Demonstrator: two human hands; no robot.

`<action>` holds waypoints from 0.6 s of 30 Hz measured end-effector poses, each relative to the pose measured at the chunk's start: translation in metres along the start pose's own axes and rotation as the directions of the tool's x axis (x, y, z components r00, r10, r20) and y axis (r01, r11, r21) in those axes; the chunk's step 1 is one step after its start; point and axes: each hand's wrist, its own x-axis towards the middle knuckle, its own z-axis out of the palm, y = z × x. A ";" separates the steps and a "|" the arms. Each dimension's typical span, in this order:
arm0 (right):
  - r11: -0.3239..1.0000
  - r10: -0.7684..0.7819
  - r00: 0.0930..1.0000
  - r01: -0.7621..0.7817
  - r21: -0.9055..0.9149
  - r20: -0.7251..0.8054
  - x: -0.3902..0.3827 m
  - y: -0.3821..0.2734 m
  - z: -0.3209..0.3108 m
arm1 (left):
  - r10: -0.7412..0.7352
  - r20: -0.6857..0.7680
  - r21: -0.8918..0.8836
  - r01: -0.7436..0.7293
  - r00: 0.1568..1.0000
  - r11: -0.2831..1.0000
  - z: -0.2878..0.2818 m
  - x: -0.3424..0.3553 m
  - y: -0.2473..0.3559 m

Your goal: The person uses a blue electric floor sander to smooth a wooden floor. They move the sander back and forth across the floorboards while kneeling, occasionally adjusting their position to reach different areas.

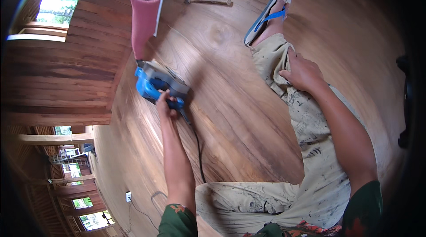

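My left hand is wrapped around the rear handle of a blue belt sander, which sits on the wooden floor to the left. A pink dust bag sticks up from the sander's far end, and a black cord trails from its near end toward my legs. My right hand grips the lower part of my paint-spotted beige trouser leg, just above the ankle. The foot beyond it wears a flip-flop with a blue strap.
A hammer with a wooden handle lies on the plank floor at the far side. A plank wall with a window rises on the left. At lower left are a white socket box with cords and a distant stepladder.
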 end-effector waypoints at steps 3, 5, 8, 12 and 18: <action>0.998 0.015 1.000 -0.015 -0.058 -0.002 0.002 -0.007 0.000 | 0.031 0.062 0.033 -0.033 0.998 0.999 -0.001 0.075 0.016; 0.997 0.012 1.000 -0.013 -0.081 -0.012 0.003 -0.010 -0.002 | 0.007 0.027 0.001 -0.007 1.000 1.000 0.002 0.111 0.024; 0.996 0.014 1.000 -0.016 -0.086 -0.025 0.003 -0.013 -0.002 | 0.012 0.059 -0.015 -0.011 0.998 1.000 0.007 0.129 0.025; 0.996 0.014 0.999 -0.018 -0.086 -0.047 0.005 -0.012 -0.001 | 0.015 0.059 -0.011 -0.015 0.998 1.000 0.016 0.101 0.018; 1.000 -0.011 0.999 0.010 -0.014 -0.048 0.003 -0.003 -0.002 | 0.012 0.077 -0.010 -0.011 0.997 1.000 0.020 -0.031 -0.016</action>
